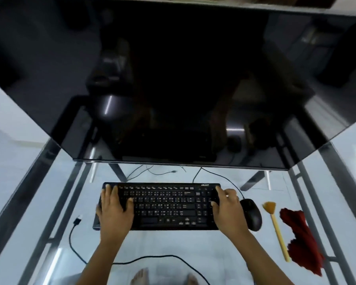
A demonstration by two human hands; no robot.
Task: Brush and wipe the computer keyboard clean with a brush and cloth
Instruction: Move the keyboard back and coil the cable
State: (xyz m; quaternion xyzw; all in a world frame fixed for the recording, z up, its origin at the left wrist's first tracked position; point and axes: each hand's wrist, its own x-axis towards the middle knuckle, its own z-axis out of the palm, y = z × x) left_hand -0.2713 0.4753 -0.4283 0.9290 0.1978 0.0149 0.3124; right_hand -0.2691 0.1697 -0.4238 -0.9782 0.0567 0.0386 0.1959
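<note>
The keyboard (164,204) is seen mid-desk (169,245), below the monitor (173,79). Its ends are covered by the left hand (113,210) and right hand (227,208), fingers laid flat, nothing grasped. Rightward are lined up the mouse (252,214), brush (275,227) and cloth (302,239). A cable (74,241) is looped at left.

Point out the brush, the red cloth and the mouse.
brush (278,233): head view, middle of its yellow handle.
red cloth (301,241): head view, centre of the crumpled fabric.
mouse (252,213): head view, top of its black shell.
</note>
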